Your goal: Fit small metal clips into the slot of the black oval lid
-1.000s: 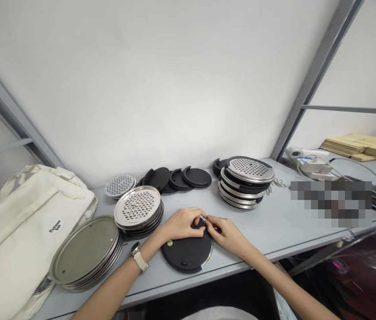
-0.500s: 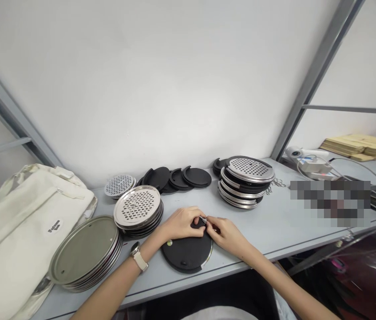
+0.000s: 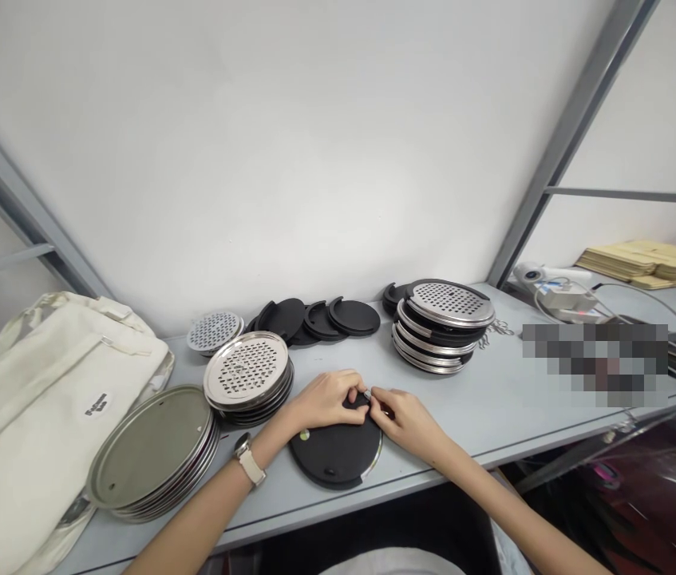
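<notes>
Little is shifting: left hand [image 3: 329,399] and right hand [image 3: 408,418] are still pinching at a small metal piece [image 3: 367,394], fingertips nearly closed, by the far edge of the black disc [image 3: 338,452] on the table [image 3: 469,407], work seemingly continuing

A cream bag [image 3: 44,423] at my 10 o'clock, a plain white wall [image 3: 338,160] at my 12.
I see a small dark-lettered patch [image 3: 96,406] on the bag; grey posts [image 3: 583,112] rise at my 10 and 1. Toward my 2, a white rounded device [image 3: 574,276] sits near a pale box [image 3: 565,298], yellowish flat pieces [image 3: 649,263] stacked beyond.
</notes>
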Motion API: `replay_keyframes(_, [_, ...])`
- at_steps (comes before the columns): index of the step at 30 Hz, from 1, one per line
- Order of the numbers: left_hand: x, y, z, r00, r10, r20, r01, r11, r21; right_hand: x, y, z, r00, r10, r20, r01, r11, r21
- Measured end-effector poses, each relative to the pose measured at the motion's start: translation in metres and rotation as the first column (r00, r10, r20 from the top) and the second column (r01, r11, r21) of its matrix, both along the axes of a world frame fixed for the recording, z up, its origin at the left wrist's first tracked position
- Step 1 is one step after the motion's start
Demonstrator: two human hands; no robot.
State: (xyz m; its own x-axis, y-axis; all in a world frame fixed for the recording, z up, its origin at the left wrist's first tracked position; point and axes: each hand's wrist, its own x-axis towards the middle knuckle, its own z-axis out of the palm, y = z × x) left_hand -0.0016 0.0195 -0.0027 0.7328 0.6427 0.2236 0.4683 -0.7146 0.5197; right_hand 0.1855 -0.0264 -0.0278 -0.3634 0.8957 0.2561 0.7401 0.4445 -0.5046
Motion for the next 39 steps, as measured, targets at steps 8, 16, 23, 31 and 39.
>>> replay_keyframes(8, [0.0,0.0,0.002,1.0,0.001,0.015,-0.001,0.999,-0.037,0.0,0.0,0.0,1.0,-0.01,0.009,0.01,1.0,-0.009])
replay_keyframes(16, [0.0,-0.001,0.006,0.999,-0.013,0.041,0.018,0.994,-0.109,0.0,-0.001,0.0,1.0,-0.01,0.021,0.01,1.0,0.0])
replay_keyframes(23, [0.0,-0.001,0.004,0.999,-0.028,0.042,0.034,0.988,-0.148,0.0,-0.001,-0.001,0.999,-0.012,0.032,0.012,1.0,0.025])
replay_keyframes(31, [0.0,-0.002,0.005,1.0,-0.003,0.003,0.003,0.999,-0.033,0.0,0.0,-0.002,0.999,0.006,0.041,-0.007,1.0,0.025])
replay_keyframes(39, [0.006,-0.013,0.006,0.94,0.267,-0.214,-0.209,0.943,0.257,0.001,0.001,-0.004,1.0,-0.006,0.0,0.006,1.0,0.009])
